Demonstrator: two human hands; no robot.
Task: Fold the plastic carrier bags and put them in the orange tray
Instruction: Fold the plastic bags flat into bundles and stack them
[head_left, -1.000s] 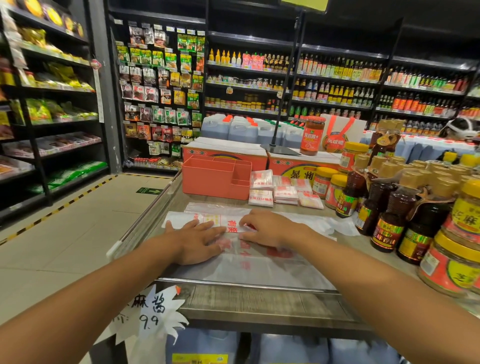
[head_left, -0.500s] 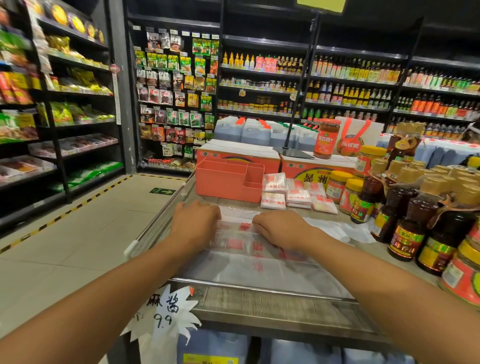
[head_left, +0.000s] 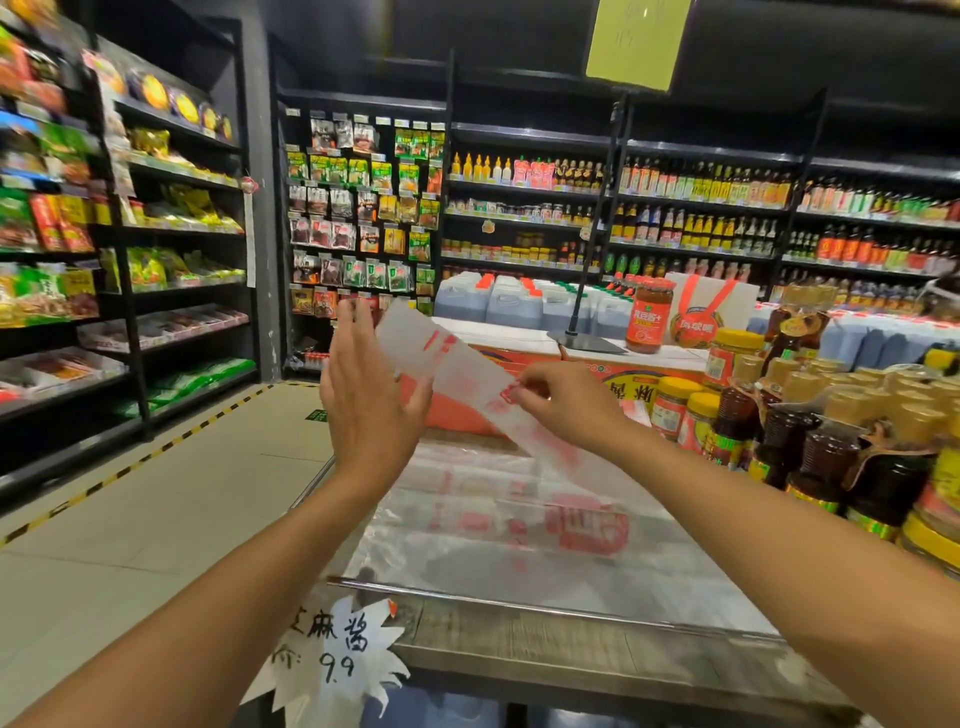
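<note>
fig. one carrier bag lifted off the stack, mid-fold. half a second ago both hands lay flat on the plastic, pressing it down onto the surface (head_left: 571, 629). now the hands are raised, and the carrier bag (head_left: 441, 353) has come up with them as a long narrow strip. the strip slants from its upper end by the left fingertips down past the right wrist, and its lower end blurs into the plastic beneath.

the right hand (head_left: 558, 402) pinches the strip about midway, its fingers (head_left: 519, 387) curled on the edge. the left hand (head_left: 371, 400) stands upright with its fingers (head_left: 353, 332) straight and released, palm toward the strip. motion blur hides whether it touches the plastic.

the remaining bags (head_left: 519, 519) lie flat on the surface below. the orange tray (head_left: 457, 415) stands beyond the hands, partly hidden by them and by the strip. jars (head_left: 670, 410) crowd the right side.

reading: the lengthwise fold looks done, and the strip is now clear of the stack. the short folds that make a packet probably come next, with the flat left hand placed to take the free end. the bag is not yet in the tray. thin, slippery plastic held at one pinch may spring open.
</note>
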